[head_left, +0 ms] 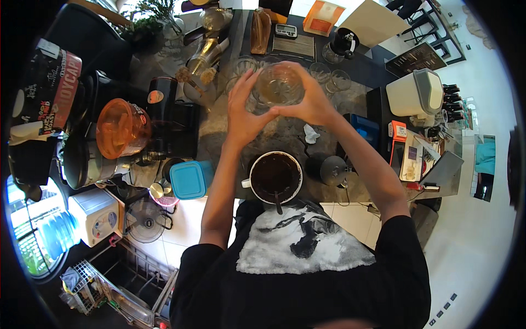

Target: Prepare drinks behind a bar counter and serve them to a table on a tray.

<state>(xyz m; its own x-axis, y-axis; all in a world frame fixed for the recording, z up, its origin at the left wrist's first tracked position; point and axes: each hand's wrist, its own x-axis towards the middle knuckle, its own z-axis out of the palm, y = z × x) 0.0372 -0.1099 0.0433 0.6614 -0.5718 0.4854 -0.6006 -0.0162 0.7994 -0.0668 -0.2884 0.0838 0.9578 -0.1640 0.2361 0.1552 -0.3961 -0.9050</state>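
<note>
My left hand point(242, 112) and my right hand point(311, 101) are both closed round a clear glass vessel point(278, 86), one on each side, with the thumbs meeting at its near side. It is held over the far middle of the counter, and I cannot tell whether it touches the surface. More clear glasses point(339, 81) stand just beyond and to the right of my hands. Close to my body sits a white pot point(246, 183) with a side handle, holding something dark brown. A dark-handled spoon point(279, 208) leans out over its near rim.
A blue-lidded container point(188, 180) and an orange tub point(118, 129) are on the left. On the right lie a crumpled white tissue point(311, 134), a dark round-topped object point(333, 170) and a cream bin point(413, 93). A small scale point(286, 30) and a hand grinder point(345, 41) stand at the back.
</note>
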